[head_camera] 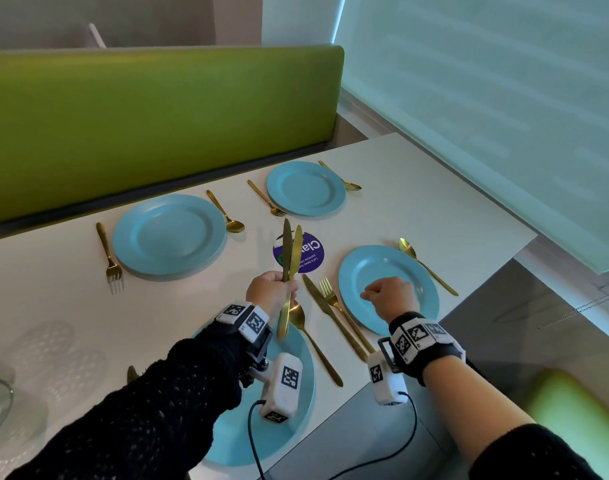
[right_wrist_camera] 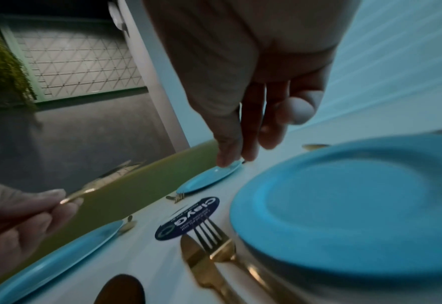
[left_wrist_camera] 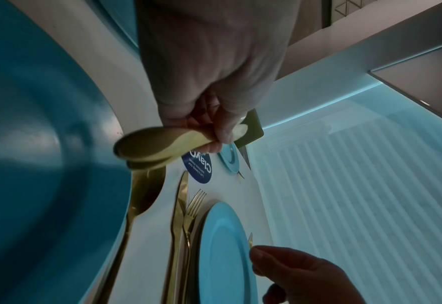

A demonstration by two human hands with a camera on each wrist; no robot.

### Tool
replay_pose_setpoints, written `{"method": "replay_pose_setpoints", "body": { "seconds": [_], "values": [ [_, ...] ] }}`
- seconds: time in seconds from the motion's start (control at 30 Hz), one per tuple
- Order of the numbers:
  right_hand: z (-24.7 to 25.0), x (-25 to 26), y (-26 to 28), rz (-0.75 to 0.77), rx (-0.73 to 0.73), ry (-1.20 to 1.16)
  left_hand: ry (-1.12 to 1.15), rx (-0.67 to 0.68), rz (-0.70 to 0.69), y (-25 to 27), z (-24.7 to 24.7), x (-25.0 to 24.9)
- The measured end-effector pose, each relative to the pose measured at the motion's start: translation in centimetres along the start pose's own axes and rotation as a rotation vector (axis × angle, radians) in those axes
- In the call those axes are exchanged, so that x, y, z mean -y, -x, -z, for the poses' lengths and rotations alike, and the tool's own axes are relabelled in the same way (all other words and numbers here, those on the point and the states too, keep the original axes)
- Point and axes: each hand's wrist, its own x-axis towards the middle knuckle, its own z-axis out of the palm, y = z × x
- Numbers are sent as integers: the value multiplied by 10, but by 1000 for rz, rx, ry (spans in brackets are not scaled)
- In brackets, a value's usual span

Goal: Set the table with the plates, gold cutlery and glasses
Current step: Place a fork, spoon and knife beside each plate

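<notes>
My left hand (head_camera: 272, 289) grips two gold knives (head_camera: 291, 258) by their handles, blades pointing up and away over the table's middle; the handle ends (left_wrist_camera: 162, 146) show in the left wrist view. My right hand (head_camera: 382, 292) hovers over the near right blue plate (head_camera: 414, 306), fingers (right_wrist_camera: 251, 133) hanging loosely and holding nothing. A gold knife (head_camera: 325, 313) and fork (head_camera: 337, 306) lie left of that plate, a spoon (head_camera: 426, 265) to its right. The near left plate (head_camera: 296, 386) is partly under my left arm, with a spoon (head_camera: 313, 341) beside it.
Two far blue plates (head_camera: 169, 233) (head_camera: 305, 188) each have a gold fork and spoon beside them. A round purple sticker (head_camera: 306, 254) marks the table's middle. Clear glasses (head_camera: 53, 351) stand blurred at near left. A green bench back (head_camera: 157, 116) runs behind the table.
</notes>
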Motion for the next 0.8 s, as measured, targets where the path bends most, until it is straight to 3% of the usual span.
{"method": "replay_pose_setpoints", "body": {
  "seconds": [0.17,0.37,0.57,0.7,0.8],
  "values": [
    [7,7,6,63,19,58,4,9,1,1,5,-6],
    [-3,45,21,172,22,18,33,120,42,-1,18,-13],
    [-22,108,48,556,-45,74,-145,235,-7,0,48,-20],
    [-31,133,56,775,40,258,-293,292,-5,3,72,-34],
    [-32,153,64,924,15,328,-359,322,7,3,93,-43]
  ]
}}
